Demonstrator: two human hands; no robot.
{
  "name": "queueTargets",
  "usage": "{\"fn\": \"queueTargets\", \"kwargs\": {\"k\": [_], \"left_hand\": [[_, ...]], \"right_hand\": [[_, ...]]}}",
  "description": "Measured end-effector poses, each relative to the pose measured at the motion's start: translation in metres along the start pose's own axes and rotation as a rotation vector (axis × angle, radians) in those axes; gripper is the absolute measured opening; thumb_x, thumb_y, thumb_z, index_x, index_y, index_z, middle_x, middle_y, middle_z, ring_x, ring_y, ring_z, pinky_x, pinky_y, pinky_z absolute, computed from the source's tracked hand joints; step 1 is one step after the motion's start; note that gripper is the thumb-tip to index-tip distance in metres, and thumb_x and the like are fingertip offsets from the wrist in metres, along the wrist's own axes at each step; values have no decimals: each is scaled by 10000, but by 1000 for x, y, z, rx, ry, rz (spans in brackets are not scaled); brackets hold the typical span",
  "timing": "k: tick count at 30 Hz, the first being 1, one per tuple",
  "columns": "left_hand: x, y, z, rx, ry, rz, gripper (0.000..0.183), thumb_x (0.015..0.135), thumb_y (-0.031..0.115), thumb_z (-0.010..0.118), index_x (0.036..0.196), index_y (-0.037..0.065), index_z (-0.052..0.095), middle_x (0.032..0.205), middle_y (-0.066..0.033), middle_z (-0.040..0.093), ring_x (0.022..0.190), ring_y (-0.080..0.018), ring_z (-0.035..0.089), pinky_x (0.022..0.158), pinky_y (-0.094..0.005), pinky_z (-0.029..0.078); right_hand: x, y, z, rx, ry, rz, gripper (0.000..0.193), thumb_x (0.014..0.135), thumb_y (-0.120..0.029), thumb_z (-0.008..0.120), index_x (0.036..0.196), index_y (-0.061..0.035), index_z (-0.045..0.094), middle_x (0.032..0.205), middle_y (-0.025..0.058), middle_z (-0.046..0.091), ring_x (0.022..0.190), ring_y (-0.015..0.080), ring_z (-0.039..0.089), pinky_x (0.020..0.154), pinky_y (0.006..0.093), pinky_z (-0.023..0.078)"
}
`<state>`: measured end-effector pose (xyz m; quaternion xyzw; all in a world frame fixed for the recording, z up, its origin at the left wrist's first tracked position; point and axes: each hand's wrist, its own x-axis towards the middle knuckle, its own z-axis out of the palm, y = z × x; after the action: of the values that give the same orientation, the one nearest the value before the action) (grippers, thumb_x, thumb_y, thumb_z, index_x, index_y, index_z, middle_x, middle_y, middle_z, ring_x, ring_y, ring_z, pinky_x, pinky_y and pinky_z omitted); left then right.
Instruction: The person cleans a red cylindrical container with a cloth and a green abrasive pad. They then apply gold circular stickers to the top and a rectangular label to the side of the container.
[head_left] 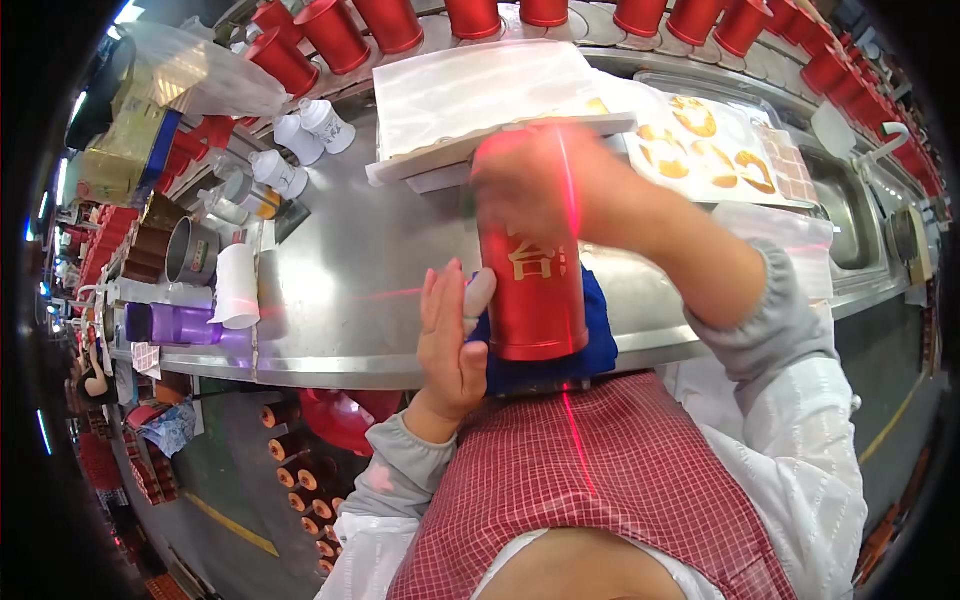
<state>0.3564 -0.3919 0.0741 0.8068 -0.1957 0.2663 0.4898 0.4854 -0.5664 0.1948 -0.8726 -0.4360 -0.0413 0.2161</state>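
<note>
A red metallic canister [537, 300] with gold lettering lies or tilts over a blue cloth [598, 325] at the counter's near edge, in front of my apron. My left hand [452, 345] is at its left side, fingers stretched out and pointing away from me. A pale covering shows on one of its digits. My right hand [550, 185] is over the canister's far end, smeared by motion. Its fingers are too blurred to tell what they hold. A red laser line runs across that hand and down the canister.
Beyond the canister is a white sheet-covered tray [470, 95]. On the right, gold decals [693, 117] lie on white sheets near a sink [845, 205]. White bottles [327, 125], a paper roll [237, 285] and a purple bottle [185, 324] stand left. Red canisters [332, 35] line a far conveyor.
</note>
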Motion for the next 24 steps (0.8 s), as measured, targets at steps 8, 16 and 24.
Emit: {"fn": "queueTargets", "kwargs": {"k": [8,16,24], "left_hand": [[105,-26,4,125,-280,419,521,978,459,402,1212,43,612,1187,-100,636,1228,-310,497,1126,-516,186],[109,-71,-17,422,20,97,347,902,231,574,1186,31,585,1160,-162,601,1206,-347,475,1099,-482,237],[93,-85,-23,438,-70,-37,231,833,110,634,1060,80,601,1099,-157,576,1114,-385,485,1072,-556,249]], "right_hand": [[-45,88,-32,40,480,210,319,876,24,532,1177,-60,598,1169,144,625,966,246,625,806,321,506],[-44,160,-24,-134,271,269,226,872,-30,534,1062,-16,657,1219,210,585,1061,376,584,905,392,478],[-11,194,-20,-229,-389,763,664,750,-601,683,828,56,631,963,251,580,882,346,592,756,414,465]]}}
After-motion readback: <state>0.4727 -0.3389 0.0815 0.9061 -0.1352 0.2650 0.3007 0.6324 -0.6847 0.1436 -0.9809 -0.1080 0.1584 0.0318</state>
